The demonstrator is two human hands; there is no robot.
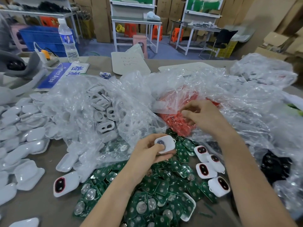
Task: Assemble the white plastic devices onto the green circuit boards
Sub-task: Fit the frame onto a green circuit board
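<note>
My left hand point(150, 153) grips a white plastic device shell point(165, 143) with an oval window, held above the heap of green circuit boards point(157, 185). My right hand point(201, 116) reaches into a clear bag of small red parts point(177, 124), fingers curled among them; whether it holds one is blurred. Three white devices with red-rimmed dark windows point(205, 169) lie right of the boards, and one more such finished device point(63, 184) lies at the left.
A clear bag of white front shells point(105, 112) lies at centre left. Loose white back covers point(21, 133) spread over the left of the table. More plastic bags point(262, 76) sit right. A water bottle point(68, 40) stands at the back.
</note>
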